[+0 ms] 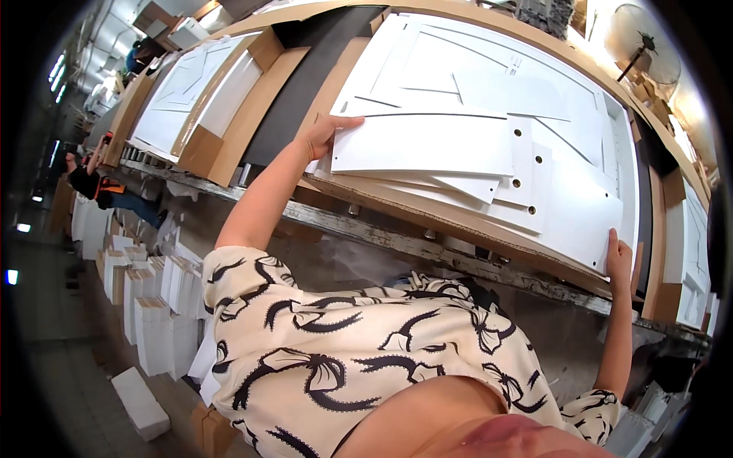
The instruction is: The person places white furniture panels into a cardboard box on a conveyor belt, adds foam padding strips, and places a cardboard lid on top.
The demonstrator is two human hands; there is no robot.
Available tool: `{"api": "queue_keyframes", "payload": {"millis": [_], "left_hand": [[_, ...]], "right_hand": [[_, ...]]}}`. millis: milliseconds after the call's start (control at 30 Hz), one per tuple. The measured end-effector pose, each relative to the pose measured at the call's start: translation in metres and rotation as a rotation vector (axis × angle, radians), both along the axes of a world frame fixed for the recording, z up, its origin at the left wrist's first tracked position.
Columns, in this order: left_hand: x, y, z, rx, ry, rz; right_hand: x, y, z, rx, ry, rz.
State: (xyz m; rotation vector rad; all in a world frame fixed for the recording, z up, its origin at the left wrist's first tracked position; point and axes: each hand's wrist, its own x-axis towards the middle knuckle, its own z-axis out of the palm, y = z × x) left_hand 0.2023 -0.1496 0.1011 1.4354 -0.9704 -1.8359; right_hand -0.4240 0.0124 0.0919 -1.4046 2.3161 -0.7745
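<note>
My left hand grips the left end of a long white panel, its thumb stretched over the top edge. Farther right, my right hand is closed at the right edge of another white panel, thumb upright against it; its other fingers are partly hidden. Between them lie overlapping white pieces, among them a panel with dark round holes. All of these rest in an open cardboard box on top of further flat white boards.
The box sits on a conveyor with a dark belt and a worn side rail. More open boxes stand to the left and right. Stacked white boards fill the floor at left. A person stands farther along the line.
</note>
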Motion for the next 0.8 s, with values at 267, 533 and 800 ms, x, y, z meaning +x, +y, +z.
{"api": "queue_keyframes", "payload": {"millis": [267,533,800], "left_hand": [[0.014,-0.017,-0.017,-0.106,-0.150,-0.005],[0.028,-0.036,-0.038,-0.136,-0.161,-0.052],[0.039,-0.004,0.005,-0.037,-0.201,-0.163]], "right_hand": [[0.018,0.000,-0.002,-0.003,-0.182,-0.064],[0.028,0.005,-0.009,-0.024,-0.159,-0.113],[0.042,0.008,-0.014,0.074,-0.121,-0.050]]}}
